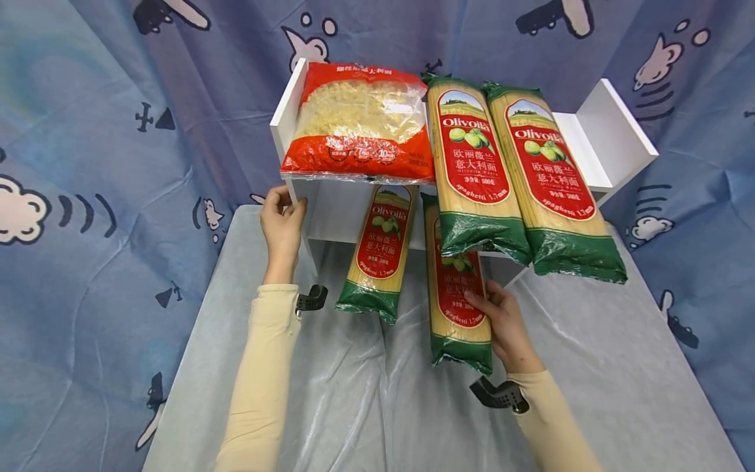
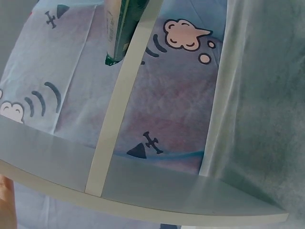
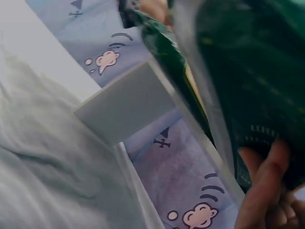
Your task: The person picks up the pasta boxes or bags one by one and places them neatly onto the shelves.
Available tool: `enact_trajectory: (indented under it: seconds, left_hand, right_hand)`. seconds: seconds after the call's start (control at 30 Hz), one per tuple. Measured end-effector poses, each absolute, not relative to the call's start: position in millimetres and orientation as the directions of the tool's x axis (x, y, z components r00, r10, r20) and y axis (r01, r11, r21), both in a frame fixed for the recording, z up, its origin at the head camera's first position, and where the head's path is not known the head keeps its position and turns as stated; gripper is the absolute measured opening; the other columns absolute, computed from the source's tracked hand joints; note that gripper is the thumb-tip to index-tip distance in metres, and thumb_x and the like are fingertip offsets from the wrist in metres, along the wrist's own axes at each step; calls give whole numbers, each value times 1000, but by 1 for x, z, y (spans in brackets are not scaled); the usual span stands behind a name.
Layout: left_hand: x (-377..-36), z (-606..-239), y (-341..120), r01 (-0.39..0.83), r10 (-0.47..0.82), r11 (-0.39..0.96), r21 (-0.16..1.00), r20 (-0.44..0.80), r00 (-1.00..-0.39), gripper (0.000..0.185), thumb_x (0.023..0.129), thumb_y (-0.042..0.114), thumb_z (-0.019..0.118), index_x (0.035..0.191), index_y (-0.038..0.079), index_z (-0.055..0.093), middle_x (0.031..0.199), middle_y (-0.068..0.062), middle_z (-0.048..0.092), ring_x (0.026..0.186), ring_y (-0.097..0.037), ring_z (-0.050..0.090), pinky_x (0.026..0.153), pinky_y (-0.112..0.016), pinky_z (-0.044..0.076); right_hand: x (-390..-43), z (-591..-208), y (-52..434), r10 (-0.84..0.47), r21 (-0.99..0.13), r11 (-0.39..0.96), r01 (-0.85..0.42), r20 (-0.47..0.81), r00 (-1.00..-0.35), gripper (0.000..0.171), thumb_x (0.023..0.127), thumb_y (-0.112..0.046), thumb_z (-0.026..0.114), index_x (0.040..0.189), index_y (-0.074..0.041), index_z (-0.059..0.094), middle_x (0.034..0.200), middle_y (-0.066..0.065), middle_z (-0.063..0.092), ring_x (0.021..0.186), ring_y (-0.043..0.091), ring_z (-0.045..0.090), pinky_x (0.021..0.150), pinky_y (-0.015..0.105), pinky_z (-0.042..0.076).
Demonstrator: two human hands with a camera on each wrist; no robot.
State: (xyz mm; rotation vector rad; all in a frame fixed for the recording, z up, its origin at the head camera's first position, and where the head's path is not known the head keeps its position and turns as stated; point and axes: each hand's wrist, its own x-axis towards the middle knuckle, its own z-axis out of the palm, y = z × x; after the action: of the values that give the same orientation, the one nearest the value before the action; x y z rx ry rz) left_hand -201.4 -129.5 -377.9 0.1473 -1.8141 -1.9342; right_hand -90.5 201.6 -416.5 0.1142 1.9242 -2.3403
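My left hand (image 1: 282,226) grips the left side panel of a white two-level shelf (image 1: 336,210), thumb and fingers at its front edge. In the left wrist view only a bit of that hand (image 2: 6,202) shows. My right hand (image 1: 504,321) holds a spaghetti pack (image 1: 463,308) by its right side, thumb on the front; its upper end is under the top board. From the right wrist, fingers (image 3: 269,176) lie on the pack's dark green back (image 3: 257,95). Left of it, another spaghetti pack (image 1: 380,246) lies on the lower level, its green end jutting out.
On the top board sit a red bag of pasta (image 1: 360,124) at left and two spaghetti packs, one (image 1: 472,164) beside the other (image 1: 551,177), overhanging the front edge. A grey cloth (image 1: 354,393) covers the table. A patterned blue curtain (image 1: 88,196) hangs behind.
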Motion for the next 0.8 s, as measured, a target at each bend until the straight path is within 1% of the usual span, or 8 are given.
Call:
enact_trajectory:
  seconds: [0.13, 0.2, 0.33, 0.53, 0.6, 0.7, 0.73, 0.8]
  left_hand:
    - [-192, -364, -125, 263, -404, 7, 965, 243, -882, 23, 86, -10, 56, 108, -16, 53, 91, -3, 51, 91, -14, 52, 84, -27, 46]
    - [-189, -359, -122, 259, -408, 12, 966, 241, -881, 22, 86, -10, 56, 107, -15, 54, 91, -1, 51, 91, -15, 52, 85, -27, 46]
    - [-188, -357, -121, 263, -406, 12, 965, 245, -881, 22, 86, -10, 57, 107, -15, 54, 90, -2, 51, 90, -14, 52, 84, -26, 45]
    - [-188, -358, -121, 261, -392, 19, 965, 247, -886, 23, 86, -10, 56, 109, -16, 53, 90, 0, 50, 91, -15, 52, 82, -25, 45]
    - [-188, -358, -121, 262, -395, 25, 965, 250, -884, 24, 86, -9, 56, 109, -17, 53, 91, -3, 51, 91, -16, 53, 83, -25, 45]
    - [-189, -359, -121, 259, -401, 25, 965, 247, -882, 23, 86, -10, 56, 108, -16, 53, 95, -13, 52, 92, -16, 53, 83, -25, 45]
    - [-191, -362, -122, 257, -404, 25, 966, 245, -882, 23, 86, -10, 56, 108, -16, 53, 97, -18, 52, 92, -16, 52, 83, -26, 45]
    - [-197, -368, -125, 252, -412, 24, 967, 239, -879, 23, 85, -11, 56, 108, -15, 54, 98, -19, 52, 92, -16, 52, 82, -26, 46]
  right_hand:
    - [-110, -415, 204, -9, -964, -201, 171, -173, -985, 6, 95, -11, 57, 98, -13, 61, 79, -1, 68, 70, 12, 67, 61, 25, 53]
    - [-118, -416, 204, -7, -960, -200, 198, -201, -980, 5, 94, -16, 59, 98, -14, 62, 81, -1, 68, 73, 11, 66, 64, 25, 53]
    - [-131, -418, 205, -6, -946, -202, 253, -257, -966, 10, 92, -24, 63, 97, -15, 65, 86, -2, 67, 78, 12, 65, 69, 26, 52]
    - [-144, -420, 206, 10, -919, -232, 320, -331, -944, 11, 91, -26, 65, 89, -15, 66, 88, -3, 66, 82, 12, 65, 70, 28, 53]
    - [-147, -421, 205, 28, -908, -251, 334, -352, -936, 12, 90, -26, 66, 85, -15, 64, 86, -2, 66, 81, 12, 64, 70, 28, 53]
    - [-149, -421, 204, 51, -903, -260, 342, -367, -929, 14, 89, -26, 67, 80, -16, 63, 83, -3, 66, 78, 11, 64, 67, 27, 53]
    - [-149, -421, 204, 48, -901, -273, 337, -362, -931, 13, 89, -27, 67, 82, -17, 64, 84, -4, 66, 78, 11, 64, 68, 26, 52]
    - [-149, -421, 205, -4, -897, -295, 329, -343, -939, 14, 93, -29, 61, 87, -18, 65, 86, -4, 66, 80, 11, 63, 70, 26, 52]
